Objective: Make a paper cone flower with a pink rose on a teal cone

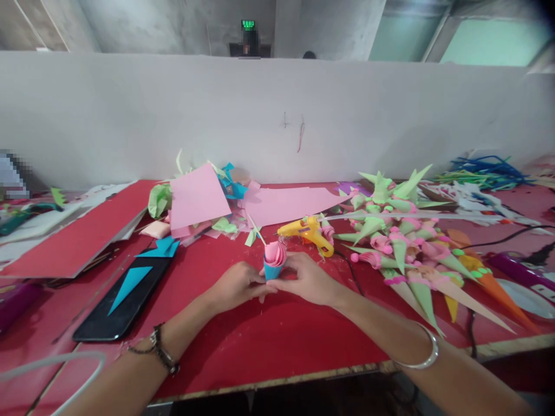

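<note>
Between my two hands, a pink paper rose (274, 254) with a blue paper wrap (272, 271) around its base stands over the red table. The fingers of my left hand (240, 284) are closed on the wrap from the left. My right hand (309, 279) grips the same flower from the right, thumb in front. A thin pale stick (257, 229) shows just behind the rose. Beyond my right hand lies a yellow glue gun (309, 233). Left of my hands, cut blue paper pieces (130, 287) rest on a black phone (108, 315).
Many finished paper cones and flowers (401, 254) are heaped at the right. Pink paper sheets (295, 203) and scraps lie at the back before a white partition (208, 115). A large red sheet (82, 231) sits at left. The glue gun's cord (353, 270) trails rightward.
</note>
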`<state>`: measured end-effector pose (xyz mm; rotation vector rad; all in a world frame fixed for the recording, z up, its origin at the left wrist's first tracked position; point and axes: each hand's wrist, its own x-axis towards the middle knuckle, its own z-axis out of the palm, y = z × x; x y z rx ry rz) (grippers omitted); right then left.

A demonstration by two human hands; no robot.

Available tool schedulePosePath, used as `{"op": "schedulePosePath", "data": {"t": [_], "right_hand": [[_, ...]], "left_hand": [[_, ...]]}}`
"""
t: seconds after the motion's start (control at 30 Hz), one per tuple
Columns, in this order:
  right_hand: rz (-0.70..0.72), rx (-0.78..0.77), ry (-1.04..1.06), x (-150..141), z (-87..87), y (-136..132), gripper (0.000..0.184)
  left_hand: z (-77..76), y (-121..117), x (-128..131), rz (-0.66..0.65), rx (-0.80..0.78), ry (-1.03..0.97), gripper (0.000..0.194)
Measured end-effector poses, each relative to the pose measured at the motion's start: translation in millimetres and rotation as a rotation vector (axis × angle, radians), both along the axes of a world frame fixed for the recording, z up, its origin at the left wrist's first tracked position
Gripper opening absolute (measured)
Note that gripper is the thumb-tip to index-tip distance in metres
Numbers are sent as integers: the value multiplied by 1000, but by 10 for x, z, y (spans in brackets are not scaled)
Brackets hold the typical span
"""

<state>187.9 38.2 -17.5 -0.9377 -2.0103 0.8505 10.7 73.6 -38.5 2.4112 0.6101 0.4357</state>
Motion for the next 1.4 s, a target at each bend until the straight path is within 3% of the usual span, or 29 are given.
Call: {"op": "schedulePosePath", "data": {"t": [0.1, 0.17, 0.53, 0.77, 1.0, 1.2, 1.4], "right_hand": [[8, -77, 43, 12, -21, 3, 10], [19, -133, 57, 19, -34, 0, 13], [61, -255, 0, -21, -136, -1, 17], [87, -365, -16, -6, -89, -8, 18], [104, -433, 9, -5, -89, -16, 23], [117, -446, -12, -20, -115, -19, 22], [124, -361, -62, -36, -142, -13, 20]], "left_hand": [[65, -14, -2, 94, 2, -71, 26], [108, -22, 1, 133, -18, -157, 30], [109, -5, 53, 181, -187, -475, 18], [151, -39, 50, 246, -241, -494, 17], [94, -26, 46, 270, -343, -530, 17], [86, -18, 38, 254, -431, -542, 27], [102, -33, 58, 214, -488, -575, 32]]}}
